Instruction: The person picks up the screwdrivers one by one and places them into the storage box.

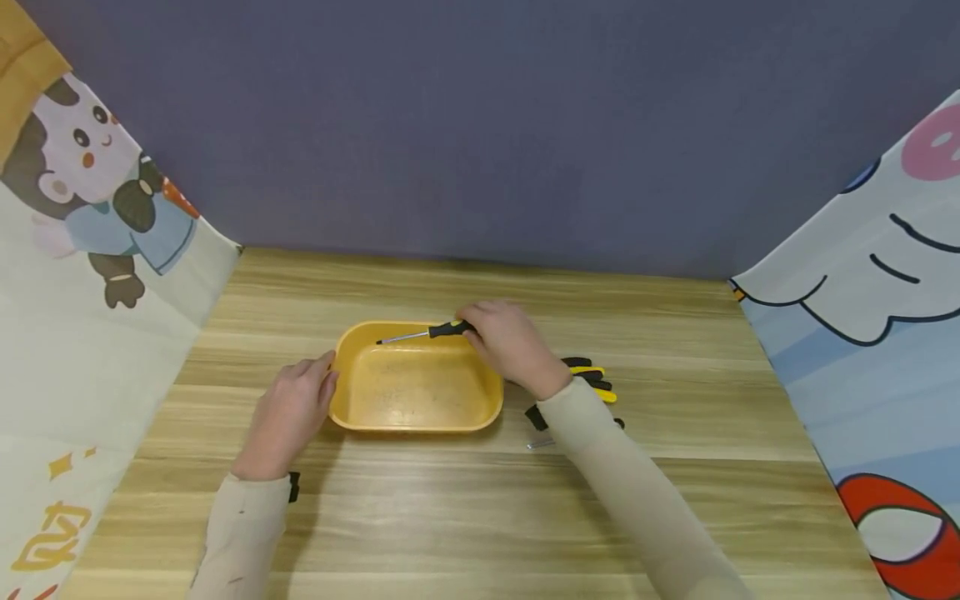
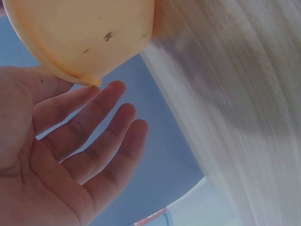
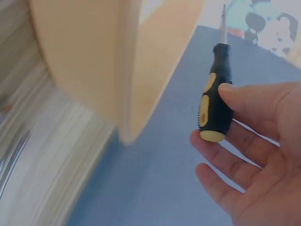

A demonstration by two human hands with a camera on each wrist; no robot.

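While the left-hand grip (image 1: 291, 408) pinches the yellow tray (image 1: 412, 392) at its nine o'clock rim, the right-hand grip (image 1: 512, 343) pinches a screwdriver (image 1: 448, 329) by its handle — shaft toward nine o'clock — above the tray's one o'clock side on the wooden counter (image 1: 420, 517).

Tray (image 1: 416, 387): smooth plastic, soft gloss, dark marks on outer face. Screwdriver (image 1: 442, 331): bright metal shaft (image 3: 224, 29); handle (image 3: 225, 70) matt black, textured, with smoother yellow inserts (image 3: 204, 110). Bench (image 1: 420, 517): wood-grain, smooth, faint sheen. Beyond its far edge, panel (image 1: 480, 125) looks matt, cloth-like. Sleeves (image 1: 622, 483): matt cloth.
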